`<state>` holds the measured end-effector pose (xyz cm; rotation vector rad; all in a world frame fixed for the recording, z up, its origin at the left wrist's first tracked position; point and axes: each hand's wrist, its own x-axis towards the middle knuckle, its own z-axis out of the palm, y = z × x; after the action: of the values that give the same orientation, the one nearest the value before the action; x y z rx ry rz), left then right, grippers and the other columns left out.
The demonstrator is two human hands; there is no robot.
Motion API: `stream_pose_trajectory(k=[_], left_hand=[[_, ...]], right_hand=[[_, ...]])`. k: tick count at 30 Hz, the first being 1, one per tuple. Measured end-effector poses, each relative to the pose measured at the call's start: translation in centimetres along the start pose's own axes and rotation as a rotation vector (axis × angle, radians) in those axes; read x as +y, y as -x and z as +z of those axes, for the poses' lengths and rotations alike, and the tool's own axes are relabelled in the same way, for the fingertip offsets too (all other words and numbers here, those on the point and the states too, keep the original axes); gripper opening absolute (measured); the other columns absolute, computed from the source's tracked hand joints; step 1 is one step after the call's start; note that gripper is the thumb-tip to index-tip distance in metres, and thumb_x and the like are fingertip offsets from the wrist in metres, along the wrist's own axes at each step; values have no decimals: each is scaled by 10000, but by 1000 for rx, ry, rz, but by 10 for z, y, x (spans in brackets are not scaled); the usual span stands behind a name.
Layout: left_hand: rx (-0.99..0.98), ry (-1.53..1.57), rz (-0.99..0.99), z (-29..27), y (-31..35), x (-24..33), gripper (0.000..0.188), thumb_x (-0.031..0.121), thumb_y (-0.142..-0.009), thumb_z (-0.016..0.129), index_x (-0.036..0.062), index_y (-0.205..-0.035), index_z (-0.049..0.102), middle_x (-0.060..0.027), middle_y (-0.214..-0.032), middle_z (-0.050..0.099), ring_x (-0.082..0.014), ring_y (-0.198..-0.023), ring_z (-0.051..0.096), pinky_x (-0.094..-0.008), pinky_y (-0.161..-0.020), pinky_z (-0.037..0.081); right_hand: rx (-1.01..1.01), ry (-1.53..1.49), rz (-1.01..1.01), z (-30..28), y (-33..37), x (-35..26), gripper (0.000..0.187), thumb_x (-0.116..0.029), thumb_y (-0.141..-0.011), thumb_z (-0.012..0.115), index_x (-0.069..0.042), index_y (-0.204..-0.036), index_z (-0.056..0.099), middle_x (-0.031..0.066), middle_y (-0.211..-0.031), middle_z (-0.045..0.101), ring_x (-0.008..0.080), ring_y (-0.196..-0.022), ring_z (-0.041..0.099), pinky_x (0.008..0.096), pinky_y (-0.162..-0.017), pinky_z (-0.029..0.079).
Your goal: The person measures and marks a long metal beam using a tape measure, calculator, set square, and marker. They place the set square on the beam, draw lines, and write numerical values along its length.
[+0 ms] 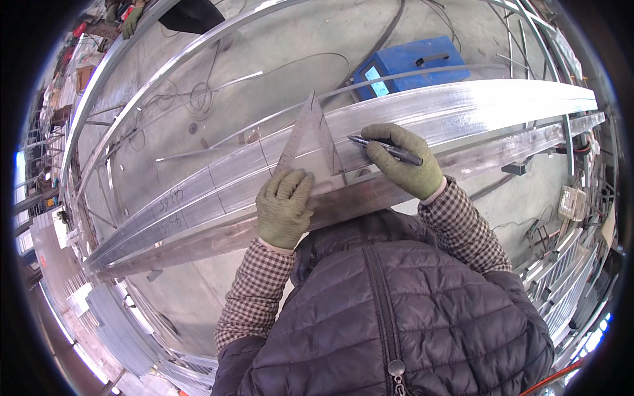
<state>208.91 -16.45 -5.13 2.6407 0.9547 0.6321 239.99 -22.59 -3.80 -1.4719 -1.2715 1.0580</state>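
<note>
My left hand (285, 208), in a green knit glove, has its fingers curled over the lower left corner of a triangular set square (316, 135). The square lies flat on a long silvery metal profile (241, 168), its pointed end toward the far side. Graduations show along its left edge. In my right hand (406, 162), also gloved, is a dark marker pen (389, 150), pinched between thumb and fingers. The pen's tip points left, close to the square's right edge. Dark drawn lines and handwritten marks cross the profile to the left of the square.
A blue box-shaped machine (413, 66) with a lit screen stands on the floor beyond the profile. A brownish metal bar (370, 197) runs along the near side. Cables (201, 99) lie on the concrete. At upper left, another person's gloved hand (132, 23) shows by curved metal rails.
</note>
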Motion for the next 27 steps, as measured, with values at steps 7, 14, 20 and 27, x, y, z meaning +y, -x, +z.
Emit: stream_pose_trajectory(k=[7, 14, 20, 27], left_hand=[[5, 44, 20, -1, -2, -3, 437, 300, -855, 949, 54, -1202, 849, -108, -1211, 796, -381, -1158, 777, -528, -969, 649], [2, 85, 41, 0, -5, -7, 438, 263, -805, 951, 53, -1174, 847, -101, -1182, 796, -376, -1123, 777, -521, -973, 654], [-11, 93, 52, 6, 1, -14, 535, 270, -773, 950, 91, -1259, 814, -59, -1286, 745, -322, -1259, 718, -507, -1023, 599], [-12, 108, 63, 9, 3, -17, 526, 264, -782, 946, 93, -1263, 818, -58, -1296, 746, -318, -1278, 710, -508, -1043, 591]], right_hand=[[41, -51, 62, 14, -9, -6, 288, -168, -1116, 800, -33, -1369, 789, 85, -1158, 841, 134, -1026, 790, 312, -934, 646], [91, 18, 54, 27, -26, -10, 278, -214, -1105, 808, -52, -1330, 808, 92, -1112, 848, 129, -976, 788, 317, -892, 649], [83, 78, 136, 32, -34, -17, 304, -184, -1142, 781, -25, -1401, 773, 68, -1200, 815, 110, -1040, 755, 298, -942, 640], [121, 175, 113, 38, -40, -21, 315, -211, -1138, 783, -37, -1401, 776, 78, -1167, 831, 118, -1017, 773, 302, -939, 641]])
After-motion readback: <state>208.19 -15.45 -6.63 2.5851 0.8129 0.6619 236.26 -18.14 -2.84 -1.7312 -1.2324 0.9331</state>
